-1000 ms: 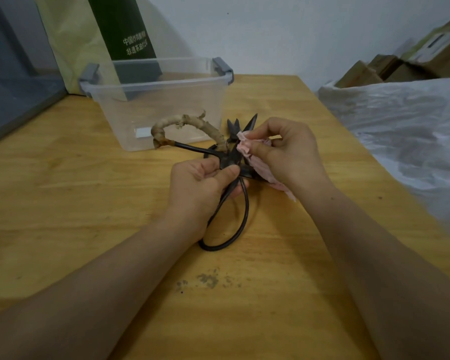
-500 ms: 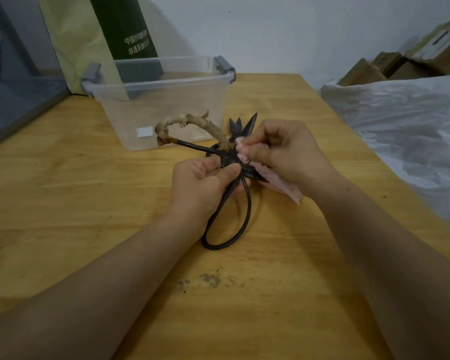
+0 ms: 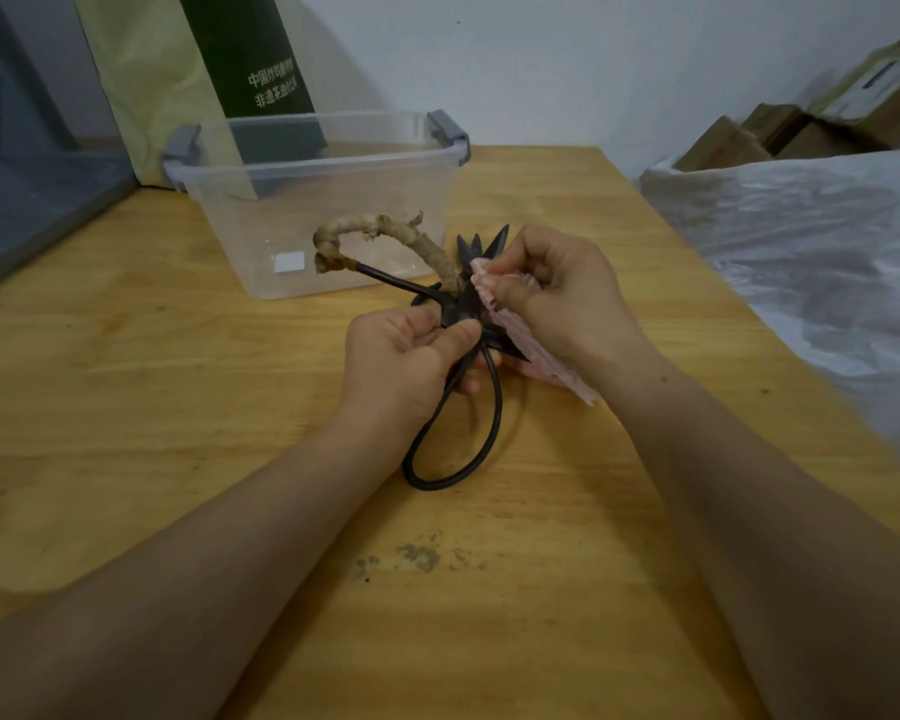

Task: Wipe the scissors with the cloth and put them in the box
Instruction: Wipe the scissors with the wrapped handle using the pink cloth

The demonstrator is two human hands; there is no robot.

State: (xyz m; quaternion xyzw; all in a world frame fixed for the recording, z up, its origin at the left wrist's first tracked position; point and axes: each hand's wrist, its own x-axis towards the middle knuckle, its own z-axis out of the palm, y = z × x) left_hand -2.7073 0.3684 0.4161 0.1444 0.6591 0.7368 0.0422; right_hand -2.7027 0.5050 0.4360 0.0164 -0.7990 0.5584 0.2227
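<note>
Black iron scissors (image 3: pixel 481 418) with big loop handles are held above the wooden table (image 3: pixel 178 407); one handle is wrapped in tan tape (image 3: pixel 385 233). My left hand (image 3: pixel 401 361) grips them near the pivot. My right hand (image 3: pixel 557 293) pinches a pink cloth (image 3: pixel 536 350) against the blades, whose dark tips (image 3: pixel 481 244) stick up past my fingers. The clear plastic box (image 3: pixel 313 163) with grey latches stands open just behind the scissors, nothing visible inside it.
A green and yellow bag (image 3: pixel 219 70) leans on the wall behind the box. A grey surface (image 3: pixel 32 200) borders the table's left. Crinkled clear plastic sheet (image 3: pixel 811 262) and cardboard boxes (image 3: pixel 801 127) lie to the right. Dark stains (image 3: pixel 417 558) mark the near tabletop.
My right hand has slid the cloth slightly along the blades, from near the tips down toward the pivot. The left hand keeps its grip, and the scissors stay in about the same place.
</note>
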